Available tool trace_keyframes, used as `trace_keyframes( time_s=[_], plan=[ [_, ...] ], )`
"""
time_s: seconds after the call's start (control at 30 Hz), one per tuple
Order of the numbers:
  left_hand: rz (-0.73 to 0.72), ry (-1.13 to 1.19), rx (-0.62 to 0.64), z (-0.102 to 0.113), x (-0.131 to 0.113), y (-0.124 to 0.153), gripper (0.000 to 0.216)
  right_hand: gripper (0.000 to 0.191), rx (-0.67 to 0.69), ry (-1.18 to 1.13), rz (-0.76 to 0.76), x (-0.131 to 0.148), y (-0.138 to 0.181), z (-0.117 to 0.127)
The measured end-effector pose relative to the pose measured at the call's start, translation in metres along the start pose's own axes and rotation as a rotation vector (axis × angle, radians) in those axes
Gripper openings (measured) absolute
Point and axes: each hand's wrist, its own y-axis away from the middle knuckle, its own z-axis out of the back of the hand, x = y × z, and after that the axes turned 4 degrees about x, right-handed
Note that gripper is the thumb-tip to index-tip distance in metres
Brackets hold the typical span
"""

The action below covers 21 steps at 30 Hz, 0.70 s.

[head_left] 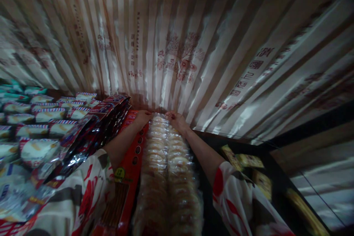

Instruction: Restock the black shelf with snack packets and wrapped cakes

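Note:
Two long rows of round, pale, clear-wrapped pastries (157, 162) run away from me down the middle. My left hand (143, 117) is at the far left corner of these rows, with its fingers bent in and pinching at the end pastries' wrapping. Opposite it, my right hand (177, 121) has curled fingers on the far end of the right row. Dim light and blur hide the fingertips in part. Under my left forearm lies a red-orange snack packet (132, 169) with a yellow-green label, next to the left row.
Dark shiny packets (96, 129) stand stacked at left, beside several white packs with striped edges (41, 114). Small yellowish packs (250, 160) lie on the black surface (210, 143) at right. A pleated, printed sheet (177, 25) rises behind everything.

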Motion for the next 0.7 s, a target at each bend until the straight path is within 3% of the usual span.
trace_keyframes(
  time_s=[0.1, 0.2, 0.37, 0.6, 0.7],
  plan=[
    [-0.009, -0.018, -0.015, 0.0, 0.002, -0.002, 0.008, 0.022, -0.029, 0.08, 0.061, 0.008, 0.005, 0.007],
    [-0.01, -0.025, -0.021, -0.001, 0.004, -0.002, 0.01, 0.022, 0.052, 0.181, 0.156, 0.014, 0.007, 0.014],
    [-0.014, -0.026, -0.016, 0.0, 0.006, 0.0, 0.016, 0.009, 0.105, 0.34, 0.253, 0.012, 0.004, 0.013],
    [-0.03, 0.012, 0.077, 0.004, 0.004, 0.005, 0.021, 0.01, 0.054, 0.239, 0.077, 0.006, 0.005, 0.003],
    [-0.037, 0.022, 0.101, 0.005, 0.004, 0.006, 0.022, 0.01, 0.033, 0.256, 0.072, 0.006, 0.006, 0.003]
  ],
)
